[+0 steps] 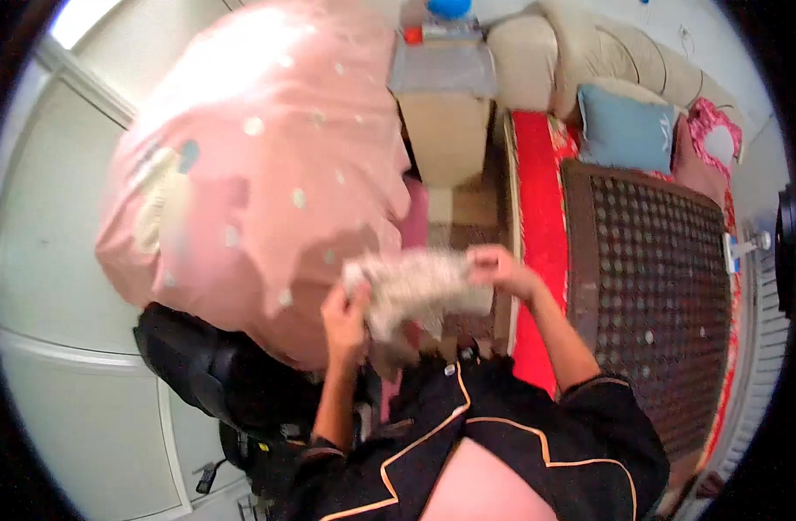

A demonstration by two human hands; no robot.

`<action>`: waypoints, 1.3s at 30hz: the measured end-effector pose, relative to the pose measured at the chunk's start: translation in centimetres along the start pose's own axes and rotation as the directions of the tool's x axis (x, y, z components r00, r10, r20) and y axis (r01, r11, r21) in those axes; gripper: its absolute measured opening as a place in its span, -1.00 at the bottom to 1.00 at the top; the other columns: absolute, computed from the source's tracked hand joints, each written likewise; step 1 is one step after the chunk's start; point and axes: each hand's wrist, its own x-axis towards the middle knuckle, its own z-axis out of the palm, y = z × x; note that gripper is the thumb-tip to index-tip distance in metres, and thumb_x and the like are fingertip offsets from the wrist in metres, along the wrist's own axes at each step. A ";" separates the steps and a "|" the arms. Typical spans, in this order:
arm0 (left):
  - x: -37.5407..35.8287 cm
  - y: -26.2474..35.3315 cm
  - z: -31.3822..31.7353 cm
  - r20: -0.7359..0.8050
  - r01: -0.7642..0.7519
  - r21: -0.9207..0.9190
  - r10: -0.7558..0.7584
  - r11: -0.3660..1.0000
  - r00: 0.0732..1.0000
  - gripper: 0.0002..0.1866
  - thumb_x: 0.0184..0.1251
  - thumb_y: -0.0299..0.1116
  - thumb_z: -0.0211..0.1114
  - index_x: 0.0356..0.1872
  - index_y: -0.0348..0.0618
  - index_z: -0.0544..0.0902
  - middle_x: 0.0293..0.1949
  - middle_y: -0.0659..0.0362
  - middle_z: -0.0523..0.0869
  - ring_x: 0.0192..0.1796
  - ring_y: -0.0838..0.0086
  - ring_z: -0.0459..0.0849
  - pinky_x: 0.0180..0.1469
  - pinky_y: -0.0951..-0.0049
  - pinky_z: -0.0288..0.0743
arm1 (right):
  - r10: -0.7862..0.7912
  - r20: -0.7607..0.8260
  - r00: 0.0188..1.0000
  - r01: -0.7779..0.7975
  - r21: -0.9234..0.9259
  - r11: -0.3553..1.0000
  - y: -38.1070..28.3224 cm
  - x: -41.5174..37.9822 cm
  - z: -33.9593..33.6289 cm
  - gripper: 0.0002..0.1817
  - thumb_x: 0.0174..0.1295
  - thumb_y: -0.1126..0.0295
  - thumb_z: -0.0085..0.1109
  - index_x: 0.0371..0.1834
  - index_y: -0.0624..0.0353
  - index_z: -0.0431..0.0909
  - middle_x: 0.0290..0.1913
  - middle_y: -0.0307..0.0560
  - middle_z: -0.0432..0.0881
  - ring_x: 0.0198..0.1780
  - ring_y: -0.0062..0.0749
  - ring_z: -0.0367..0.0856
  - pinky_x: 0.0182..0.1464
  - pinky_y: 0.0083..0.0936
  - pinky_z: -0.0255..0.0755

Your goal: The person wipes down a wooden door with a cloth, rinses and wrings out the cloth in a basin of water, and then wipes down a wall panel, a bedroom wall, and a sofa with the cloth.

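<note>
At far left, we note pale panelled doors (68, 208). Beside them spreads a pink cover (267, 174) with scattered pale spots, draped over a broad, raised form. Below its lower edge lies a black padded article (215, 365), whose exact kind we cannot tell.

Near the centre, our left hand (346, 321) grips the left edge of a light, patterned cloth (428, 286), its fingers closed on the fabric with the thumb upward. The cloth hangs between our two hands, above the floor and just in front of our black, orange-piped garment (511, 443); motion blurs its surface, so we cannot read the pattern. Our right hand (506, 273) pinches the opposite edge, its fingers bent and closed on the fabric.

Beyond the cloth stands a beige cabinet (445, 139) with a grey cover (441, 69) over its top; a blue object (450, 7) shows at the upper margin. Farther right, we observe a bed with red bedding (537, 226), a dark chequered mat (658, 278) laid over it, and, near the headboard (597, 56), a blue-grey pillow (624, 130) beside a pink cushion (700, 165).
</note>
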 end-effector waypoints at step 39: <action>53.4 6.4 19.4 0.396 -0.136 -0.334 0.270 0.932 0.877 -0.81 0.05 -0.73 0.35 -0.29 -0.29 0.74 -0.28 0.11 0.77 -0.30 0.52 0.70 -0.24 0.59 0.57 | -0.306 -0.358 0.882 0.348 0.059 0.936 -17.0 25.3 -40.3 -0.84 0.21 0.54 0.17 -0.25 0.29 0.75 -0.16 -0.07 0.76 -0.10 -0.41 0.69 0.03 -0.48 0.50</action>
